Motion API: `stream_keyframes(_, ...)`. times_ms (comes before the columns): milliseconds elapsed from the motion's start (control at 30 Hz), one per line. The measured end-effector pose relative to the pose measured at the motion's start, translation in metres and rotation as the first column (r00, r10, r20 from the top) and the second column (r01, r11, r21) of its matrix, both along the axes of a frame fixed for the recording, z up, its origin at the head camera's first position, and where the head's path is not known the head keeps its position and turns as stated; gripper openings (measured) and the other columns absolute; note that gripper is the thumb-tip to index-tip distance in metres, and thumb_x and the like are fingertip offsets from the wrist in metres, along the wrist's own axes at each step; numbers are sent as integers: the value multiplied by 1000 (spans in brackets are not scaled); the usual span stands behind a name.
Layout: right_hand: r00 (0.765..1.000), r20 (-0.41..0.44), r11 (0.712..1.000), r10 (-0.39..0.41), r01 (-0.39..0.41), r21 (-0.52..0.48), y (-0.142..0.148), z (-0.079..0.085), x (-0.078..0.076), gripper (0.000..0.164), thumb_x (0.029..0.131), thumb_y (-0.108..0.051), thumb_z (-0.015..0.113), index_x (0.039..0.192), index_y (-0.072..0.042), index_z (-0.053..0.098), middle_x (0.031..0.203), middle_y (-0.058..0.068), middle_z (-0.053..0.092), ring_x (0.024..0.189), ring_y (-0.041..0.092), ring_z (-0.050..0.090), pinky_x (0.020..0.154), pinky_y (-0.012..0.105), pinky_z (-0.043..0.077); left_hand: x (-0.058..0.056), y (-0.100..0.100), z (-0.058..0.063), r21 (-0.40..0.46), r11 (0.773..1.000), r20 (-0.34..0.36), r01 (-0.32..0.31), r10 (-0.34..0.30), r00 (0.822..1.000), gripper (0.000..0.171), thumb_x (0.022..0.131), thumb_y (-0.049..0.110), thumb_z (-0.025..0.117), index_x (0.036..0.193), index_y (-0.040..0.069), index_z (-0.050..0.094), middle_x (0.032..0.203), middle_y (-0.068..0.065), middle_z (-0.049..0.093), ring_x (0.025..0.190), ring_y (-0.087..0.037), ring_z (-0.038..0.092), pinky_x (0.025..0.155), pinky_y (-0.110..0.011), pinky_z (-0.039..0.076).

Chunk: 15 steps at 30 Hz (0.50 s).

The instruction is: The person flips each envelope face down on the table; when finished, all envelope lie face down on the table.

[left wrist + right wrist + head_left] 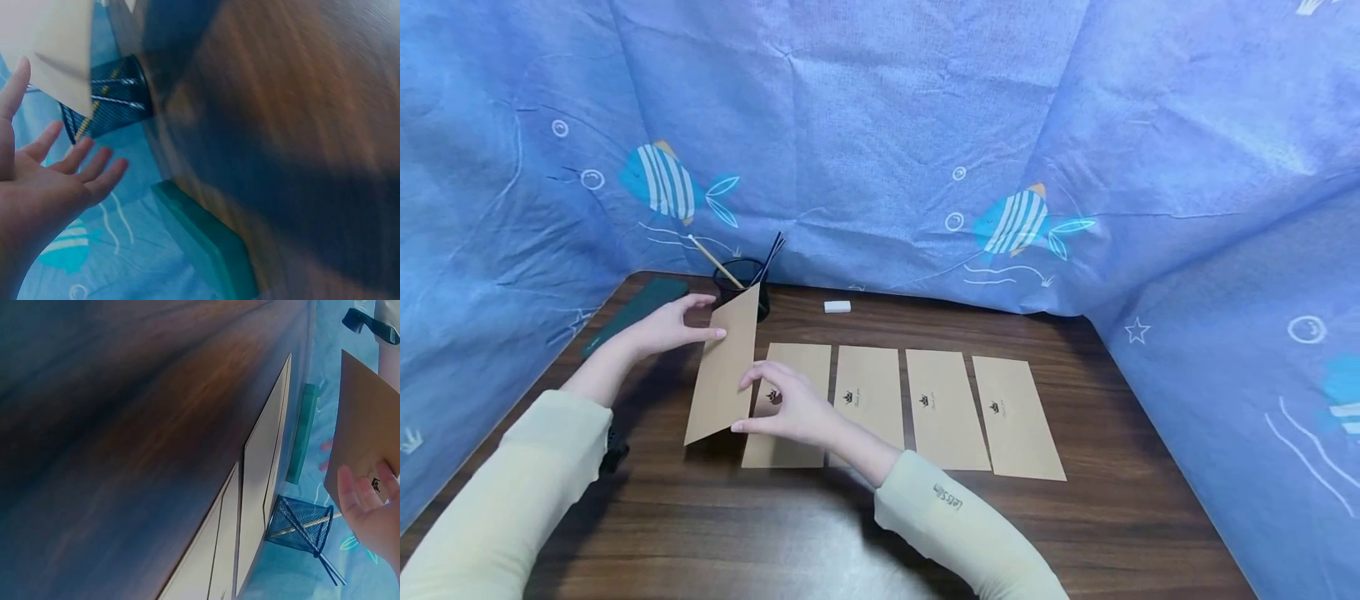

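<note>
Pale fabric sleeves (966, 521) extend toward the black mesh cup (764, 303). Before it, the wide-spread left hand (661, 327) meets a raised brown rectangular paper sheet (724, 371); the right hand (797, 408) touches it, grip indeterminate.

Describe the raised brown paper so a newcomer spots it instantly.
On the wooden table lies a row of four brown papers. At its left end, between left hand and right hand, is the raised paper. Unlike its flat neighbours, it is tilted.
</note>
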State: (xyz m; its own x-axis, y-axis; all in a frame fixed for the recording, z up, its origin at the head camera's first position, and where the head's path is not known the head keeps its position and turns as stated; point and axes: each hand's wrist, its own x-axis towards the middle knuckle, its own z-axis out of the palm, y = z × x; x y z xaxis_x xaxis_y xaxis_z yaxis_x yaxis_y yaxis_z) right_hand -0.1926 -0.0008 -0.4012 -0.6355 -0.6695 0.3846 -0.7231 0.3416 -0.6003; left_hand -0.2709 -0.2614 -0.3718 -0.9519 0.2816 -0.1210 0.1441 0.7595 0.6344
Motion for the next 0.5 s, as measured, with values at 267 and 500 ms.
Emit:
stream_keyframes(267,1000,4,1000,11,-11,12,-2,-6,-2,45,74,-34,80,109,-18,57,115,-8,59,108,9,53,86,25,47,6,-4,-16,89,996,50,21,-26,998,82,87,45,63,144,-1,27,135,-28,43,121,-42,44,94,-57,41)
stream_keyframes(500,999,-30,977,-32,38,208,-7,-13,-4,48,77,-43,75,116,-20,57,120,-10,58,112,6,51,98,17,36,6,-9,-21,78,996,-11,35,-34,999,79,85,38,68,143,-3,32,138,-26,41,117,-39,44,94,-54,41)
